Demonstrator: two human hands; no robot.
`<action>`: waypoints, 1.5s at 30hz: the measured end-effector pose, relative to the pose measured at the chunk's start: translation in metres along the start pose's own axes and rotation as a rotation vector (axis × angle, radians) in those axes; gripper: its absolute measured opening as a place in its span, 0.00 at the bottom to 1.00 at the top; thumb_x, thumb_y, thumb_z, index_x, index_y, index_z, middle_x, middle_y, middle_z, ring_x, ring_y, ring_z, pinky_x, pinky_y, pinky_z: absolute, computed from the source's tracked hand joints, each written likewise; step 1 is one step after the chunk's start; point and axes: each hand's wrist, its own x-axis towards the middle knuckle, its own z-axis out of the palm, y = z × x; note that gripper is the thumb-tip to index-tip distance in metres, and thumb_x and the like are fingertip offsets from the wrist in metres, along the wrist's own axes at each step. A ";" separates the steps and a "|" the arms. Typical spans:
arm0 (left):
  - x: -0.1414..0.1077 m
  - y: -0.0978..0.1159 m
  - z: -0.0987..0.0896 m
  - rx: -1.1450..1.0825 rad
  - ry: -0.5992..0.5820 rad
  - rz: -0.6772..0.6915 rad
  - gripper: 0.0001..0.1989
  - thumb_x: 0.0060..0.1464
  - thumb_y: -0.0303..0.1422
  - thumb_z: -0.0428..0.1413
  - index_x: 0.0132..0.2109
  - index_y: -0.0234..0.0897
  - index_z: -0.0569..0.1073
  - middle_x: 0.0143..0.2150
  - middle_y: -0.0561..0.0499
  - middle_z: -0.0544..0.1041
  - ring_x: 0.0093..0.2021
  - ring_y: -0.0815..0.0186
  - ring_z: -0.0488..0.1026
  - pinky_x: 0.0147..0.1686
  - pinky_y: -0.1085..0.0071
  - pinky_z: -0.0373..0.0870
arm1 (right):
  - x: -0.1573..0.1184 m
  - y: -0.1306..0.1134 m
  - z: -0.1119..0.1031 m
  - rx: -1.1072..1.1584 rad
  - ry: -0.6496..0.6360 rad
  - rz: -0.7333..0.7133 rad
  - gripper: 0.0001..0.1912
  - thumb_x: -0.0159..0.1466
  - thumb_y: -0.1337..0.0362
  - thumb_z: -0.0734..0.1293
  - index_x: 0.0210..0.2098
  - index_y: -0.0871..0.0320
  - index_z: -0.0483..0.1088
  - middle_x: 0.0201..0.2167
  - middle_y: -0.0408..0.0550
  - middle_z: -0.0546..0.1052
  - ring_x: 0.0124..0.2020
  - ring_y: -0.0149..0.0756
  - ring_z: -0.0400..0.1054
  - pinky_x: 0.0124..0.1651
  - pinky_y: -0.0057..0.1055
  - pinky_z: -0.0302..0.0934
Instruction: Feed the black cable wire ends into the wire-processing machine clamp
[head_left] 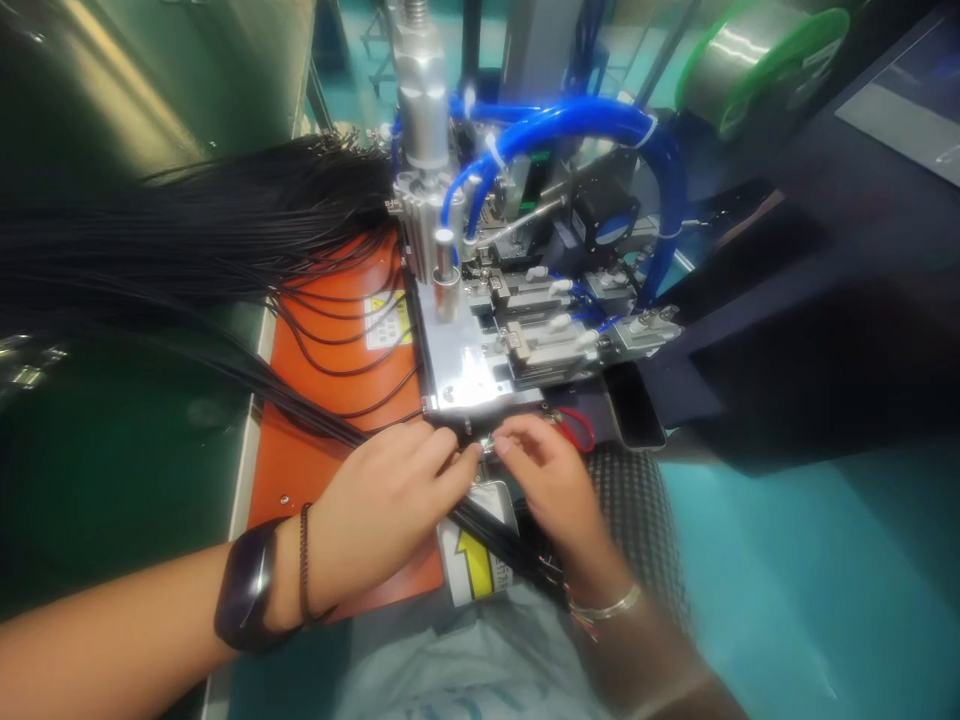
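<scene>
My left hand (397,490), with a dark band at the wrist, lies over a bundle of black cables (315,412) at the front of the orange plate (292,465). Its thumb and fingers are pressed together beside a small metallic piece (487,446), too small to make out. Just to the right, my right hand (551,480) pinches at the same small piece with thumb and index finger. Both hands are close in front of the metal machine base (469,375). The bundle runs under my left hand and out toward my right wrist.
A large mass of black cables (187,230) spreads at the left. Blue hoses (600,115) arch over the machine. A dark phone (634,405) and a red loop (581,425) lie right of my hands. A green spool (757,65) stands at the upper right.
</scene>
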 end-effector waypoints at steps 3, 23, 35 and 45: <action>0.001 0.003 -0.003 0.031 -0.044 -0.007 0.20 0.52 0.20 0.50 0.53 0.35 0.67 0.37 0.48 0.68 0.35 0.62 0.64 0.34 0.63 0.67 | 0.001 0.000 0.000 -0.027 0.001 0.024 0.06 0.61 0.61 0.65 0.32 0.57 0.69 0.31 0.42 0.71 0.34 0.32 0.65 0.35 0.27 0.58; 0.000 0.008 -0.004 0.061 -0.108 -0.098 0.13 0.56 0.21 0.49 0.47 0.34 0.70 0.39 0.47 0.69 0.38 0.61 0.67 0.36 0.62 0.70 | 0.015 0.012 0.001 0.305 -0.087 0.127 0.08 0.57 0.60 0.69 0.32 0.58 0.72 0.23 0.39 0.67 0.21 0.24 0.53 0.23 0.24 0.45; -0.004 0.016 -0.012 0.134 -0.150 -0.162 0.09 0.54 0.21 0.49 0.39 0.35 0.72 0.41 0.46 0.71 0.42 0.57 0.68 0.38 0.61 0.68 | 0.014 0.004 0.003 0.024 -0.026 0.079 0.09 0.57 0.59 0.66 0.28 0.59 0.67 0.20 0.37 0.62 0.23 0.27 0.53 0.26 0.25 0.48; -0.010 0.030 -0.020 0.203 -0.243 -0.217 0.22 0.51 0.24 0.51 0.55 0.28 0.67 0.37 0.42 0.74 0.36 0.57 0.70 0.35 0.62 0.68 | 0.007 0.013 -0.004 -0.155 0.005 -0.097 0.08 0.60 0.60 0.65 0.35 0.57 0.71 0.29 0.44 0.71 0.30 0.34 0.64 0.34 0.29 0.57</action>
